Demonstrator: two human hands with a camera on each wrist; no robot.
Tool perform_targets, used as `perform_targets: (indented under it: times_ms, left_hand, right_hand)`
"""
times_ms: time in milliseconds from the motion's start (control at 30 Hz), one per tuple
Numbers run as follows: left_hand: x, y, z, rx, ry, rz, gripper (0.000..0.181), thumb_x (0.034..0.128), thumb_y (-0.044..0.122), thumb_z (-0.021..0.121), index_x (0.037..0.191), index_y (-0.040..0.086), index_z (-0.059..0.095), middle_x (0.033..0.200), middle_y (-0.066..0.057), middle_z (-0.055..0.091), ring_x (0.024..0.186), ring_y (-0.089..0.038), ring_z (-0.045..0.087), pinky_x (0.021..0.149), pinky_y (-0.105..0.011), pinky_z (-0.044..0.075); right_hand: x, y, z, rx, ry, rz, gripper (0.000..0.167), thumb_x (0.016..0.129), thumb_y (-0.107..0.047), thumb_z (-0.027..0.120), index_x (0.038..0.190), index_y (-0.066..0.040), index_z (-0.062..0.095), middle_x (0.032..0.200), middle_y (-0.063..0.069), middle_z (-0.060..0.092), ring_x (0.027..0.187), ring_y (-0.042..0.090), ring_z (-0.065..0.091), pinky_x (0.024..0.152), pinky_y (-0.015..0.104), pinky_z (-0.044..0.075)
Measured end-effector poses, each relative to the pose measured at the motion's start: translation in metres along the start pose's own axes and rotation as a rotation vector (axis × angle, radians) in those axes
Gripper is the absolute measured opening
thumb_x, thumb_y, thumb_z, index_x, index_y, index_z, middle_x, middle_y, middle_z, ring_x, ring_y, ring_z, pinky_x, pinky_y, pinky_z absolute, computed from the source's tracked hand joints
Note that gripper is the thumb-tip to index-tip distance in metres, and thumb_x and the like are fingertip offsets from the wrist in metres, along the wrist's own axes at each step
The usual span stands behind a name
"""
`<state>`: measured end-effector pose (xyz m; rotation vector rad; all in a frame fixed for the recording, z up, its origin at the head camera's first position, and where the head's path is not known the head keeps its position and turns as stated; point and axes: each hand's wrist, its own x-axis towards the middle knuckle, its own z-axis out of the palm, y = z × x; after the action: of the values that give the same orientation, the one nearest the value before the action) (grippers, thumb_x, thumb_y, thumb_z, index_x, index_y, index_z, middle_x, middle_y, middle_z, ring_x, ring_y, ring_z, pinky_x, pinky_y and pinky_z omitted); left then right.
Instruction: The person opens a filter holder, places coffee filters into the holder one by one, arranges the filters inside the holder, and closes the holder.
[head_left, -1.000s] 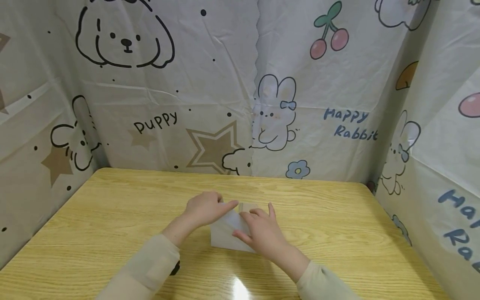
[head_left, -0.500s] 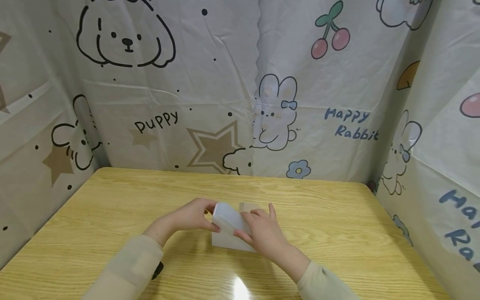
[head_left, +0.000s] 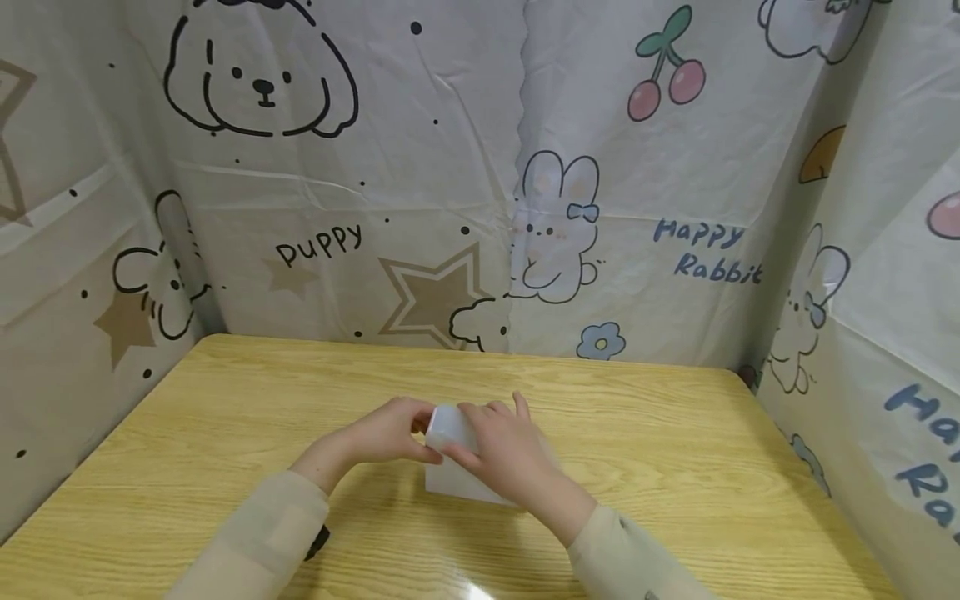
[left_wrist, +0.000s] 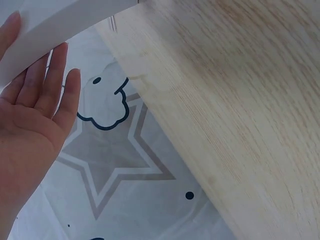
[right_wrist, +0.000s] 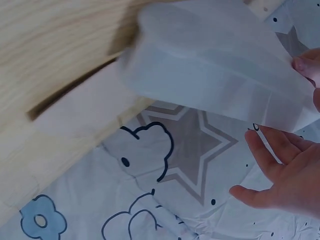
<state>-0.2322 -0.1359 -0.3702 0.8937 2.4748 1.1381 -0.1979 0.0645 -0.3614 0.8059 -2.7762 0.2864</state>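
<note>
1. Showing smooth faces and a blurred, rounded end on a translucent white case.
2. Being held tilted, midway between the left and right edges of the table, short of its far edge.
3. Showing a dark brown strip along a pale piece partly hidden by the case.

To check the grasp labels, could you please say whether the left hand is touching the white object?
Touching: the left wrist view shows the left hand holding the white object between thumb and fingers.
</note>
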Motion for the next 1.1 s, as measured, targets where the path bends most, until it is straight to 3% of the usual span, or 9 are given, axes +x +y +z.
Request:
perform_targets:
  times_ms: [300, 733, 1100]
  left_hand:
    - [0.003, 0.001, 0.002, 0.005, 0.002, -0.008, 0.029, 0.0794, 0.014, 0.074, 0.106, 0.01, 0.064, 0.099, 0.001, 0.068, 0.089, -0.01, 0.06, 0.08, -0.028, 0.047]
    - [-0.003, -0.001, -0.001, -0.008, 0.016, -0.024, 0.027, 0.079, 0.017, 0.075, 0.103, 0.01, 0.065, 0.097, 0.001, 0.067, 0.088, -0.01, 0.06, 0.084, -0.035, 0.049]
    - [-0.008, -0.005, -0.004, -0.012, 0.032, -0.04, 0.028, 0.0778, 0.019, 0.076, 0.101, 0.009, 0.064, 0.096, 0.0, 0.067, 0.087, -0.011, 0.06, 0.082, -0.032, 0.048]
  right_hand:
    - [0.01, -0.008, -0.01, 0.054, 0.058, -0.012, 0.048, 0.085, -0.051, 0.061, 0.114, -0.013, 0.063, 0.105, 0.0, 0.069, 0.099, 0.02, 0.061, 0.101, 0.059, 0.03]
    - [0.006, -0.001, -0.02, 0.111, 0.102, 0.004, 0.047, 0.081, -0.044, 0.068, 0.114, -0.01, 0.064, 0.104, 0.002, 0.07, 0.095, 0.022, 0.061, 0.102, 0.059, 0.029]
    - [-0.003, 0.011, -0.033, 0.232, 0.12, 0.045, 0.044, 0.08, -0.035, 0.073, 0.114, -0.008, 0.063, 0.104, 0.004, 0.069, 0.1, 0.025, 0.062, 0.104, 0.06, 0.025]
